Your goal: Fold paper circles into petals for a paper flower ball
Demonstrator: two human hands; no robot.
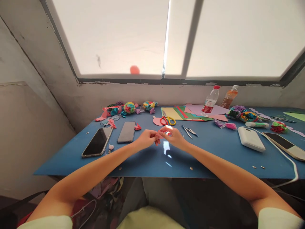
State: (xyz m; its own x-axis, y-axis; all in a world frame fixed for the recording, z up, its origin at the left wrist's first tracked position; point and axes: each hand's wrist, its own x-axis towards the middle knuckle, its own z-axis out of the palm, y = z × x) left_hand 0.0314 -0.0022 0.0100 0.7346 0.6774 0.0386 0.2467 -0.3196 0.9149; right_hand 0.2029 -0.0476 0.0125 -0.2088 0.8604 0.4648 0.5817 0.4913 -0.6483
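Observation:
Above the middle of the blue table, my left hand pinches a small piece of pink paper. My right hand closes its fingers on the same paper from the other side. The paper's exact shape is partly hidden by my fingers. Just behind my hands lie scissors with red and yellow handles, beside a round pink paper piece. A drawing compass rests to the right of my right hand. Small folded pink paper pieces sit to the left.
Two phones lie at left, with glasses behind them. Folded paper balls and stacked coloured sheets line the back. Two bottles stand there too. A white power bank with a cable is at right.

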